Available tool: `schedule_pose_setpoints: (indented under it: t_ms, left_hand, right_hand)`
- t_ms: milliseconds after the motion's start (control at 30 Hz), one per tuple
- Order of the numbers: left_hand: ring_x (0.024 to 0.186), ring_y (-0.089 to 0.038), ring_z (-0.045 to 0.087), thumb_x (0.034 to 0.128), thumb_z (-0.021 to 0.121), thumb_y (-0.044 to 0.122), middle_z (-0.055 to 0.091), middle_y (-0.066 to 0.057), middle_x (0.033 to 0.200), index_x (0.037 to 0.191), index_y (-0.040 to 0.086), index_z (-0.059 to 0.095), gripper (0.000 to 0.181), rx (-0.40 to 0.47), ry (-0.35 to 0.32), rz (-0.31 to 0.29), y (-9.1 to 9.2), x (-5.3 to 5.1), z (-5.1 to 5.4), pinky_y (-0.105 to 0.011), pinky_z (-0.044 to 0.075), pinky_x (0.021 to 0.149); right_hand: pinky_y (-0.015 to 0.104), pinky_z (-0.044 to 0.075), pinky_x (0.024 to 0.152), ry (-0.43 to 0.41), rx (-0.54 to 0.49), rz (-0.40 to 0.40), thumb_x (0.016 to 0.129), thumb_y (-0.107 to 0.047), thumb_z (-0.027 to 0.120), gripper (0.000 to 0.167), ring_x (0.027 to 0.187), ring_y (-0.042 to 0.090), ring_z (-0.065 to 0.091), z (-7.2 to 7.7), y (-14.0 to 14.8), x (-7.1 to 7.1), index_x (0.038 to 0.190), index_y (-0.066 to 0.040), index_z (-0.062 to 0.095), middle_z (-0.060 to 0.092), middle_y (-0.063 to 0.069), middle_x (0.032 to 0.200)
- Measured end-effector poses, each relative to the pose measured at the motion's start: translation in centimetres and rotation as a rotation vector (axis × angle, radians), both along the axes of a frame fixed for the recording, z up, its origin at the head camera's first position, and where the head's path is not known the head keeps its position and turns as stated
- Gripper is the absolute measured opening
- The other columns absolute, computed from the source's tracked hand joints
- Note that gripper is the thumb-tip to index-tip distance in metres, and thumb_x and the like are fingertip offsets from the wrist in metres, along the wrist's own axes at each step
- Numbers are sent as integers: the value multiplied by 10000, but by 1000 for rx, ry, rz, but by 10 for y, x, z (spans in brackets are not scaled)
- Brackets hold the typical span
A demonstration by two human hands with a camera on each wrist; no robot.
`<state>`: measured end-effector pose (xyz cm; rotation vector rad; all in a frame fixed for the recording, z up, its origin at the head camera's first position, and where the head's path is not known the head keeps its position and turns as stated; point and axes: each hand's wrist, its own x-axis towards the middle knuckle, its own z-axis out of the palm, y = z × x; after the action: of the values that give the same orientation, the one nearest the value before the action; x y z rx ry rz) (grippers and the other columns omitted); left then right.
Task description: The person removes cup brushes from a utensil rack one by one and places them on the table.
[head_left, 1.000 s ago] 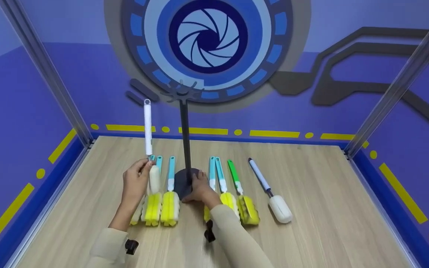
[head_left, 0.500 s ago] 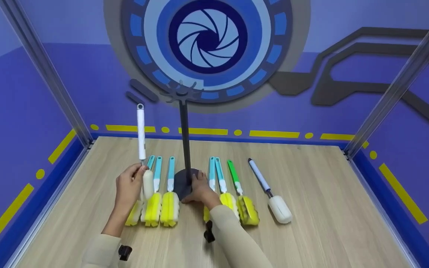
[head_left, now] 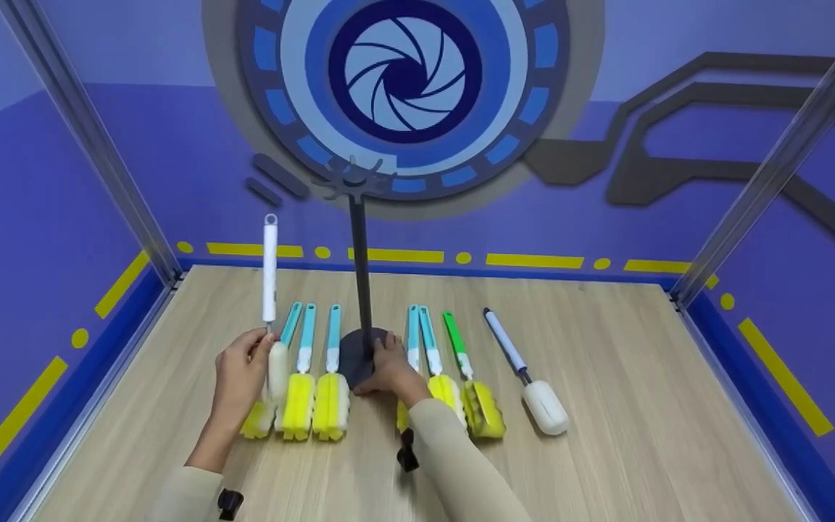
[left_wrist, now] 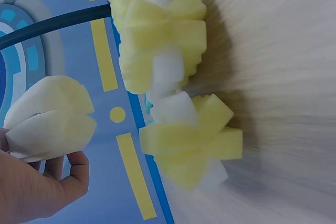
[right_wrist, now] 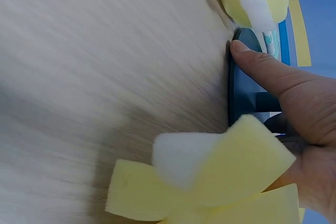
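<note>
My left hand (head_left: 238, 370) pinches a bottle brush by the thin neck above its white sponge head (head_left: 278, 371). The brush is upright, its white handle (head_left: 269, 272) pointing up. In the left wrist view the left hand (left_wrist: 42, 190) is beside the cream sponge head (left_wrist: 52, 119). My right hand (head_left: 392, 370) holds the round base (head_left: 352, 355) of a dark stand with a tall pole (head_left: 361, 268) and a hooked top (head_left: 354, 185). The right wrist view has the thumb (right_wrist: 268, 69) against the base's rim; the other fingers are partly hidden.
Yellow-and-white sponge brushes with blue handles (head_left: 334, 337) lie on both sides of the stand. Farther right lie a green-handled brush (head_left: 454, 337) and a white-headed brush (head_left: 546, 408). The wooden table (head_left: 642, 406) has blue walls (head_left: 533, 225) around it.
The left hand has moved left and slightly down with the white brush, away from the stand. The right hand and the stand have stayed put.
</note>
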<state>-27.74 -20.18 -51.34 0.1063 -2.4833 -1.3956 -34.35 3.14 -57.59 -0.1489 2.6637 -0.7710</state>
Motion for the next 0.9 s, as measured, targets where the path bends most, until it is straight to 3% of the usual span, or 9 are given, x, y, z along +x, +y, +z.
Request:
schedule_pose_setpoints:
  t_ms: [200,400,533,700,900]
  left_hand:
    - [866,-221,532,1067,542,201,694,-140,1038,1202,10,703,284,1,29,8,-4,1,0,-206,425,687]
    - [879,-235,551,1071,530,202,693,-164,1053,1216,-6,686,298,17,5,24,-11,1,1,-187,453,696]
    - [991,-268,605,1076,511,172,678,-190,1139,1216,-30,672,293,0,3,47,-17,-1,3,-308,509,843]
    - [1109,-368,591,1067,525,140,634,-235,1160,1179,-69,662,274,-24,17,82,-26,-4,1,-514,462,963]
    - [1146,-408,579,1052,547,131,639,-248,1137,1133,-68,667,246,-70,3,110,-38,-6,-10,-585,427,1015]
  right_hand:
    - [456,288,1209,22,15,12,777,-372,895,1089,1552,336,128,-1,1,0,1592,-9,269,127,211,1676]
    - [470,263,1217,3,13,6,781,-365,894,1087,1556,331,115,-1,-1,-1,1599,-27,263,118,202,1682]
    - [466,257,1221,7,-1,3,781,-360,895,1087,1558,331,107,0,0,0,1600,-30,261,116,200,1683]
    - [465,263,1219,14,-12,-4,784,-364,893,1088,1559,331,95,-1,2,1,1603,-34,256,105,197,1685]
    - [468,257,1221,13,-12,-4,782,-361,894,1086,1559,336,94,0,1,2,1601,-32,261,110,200,1683]
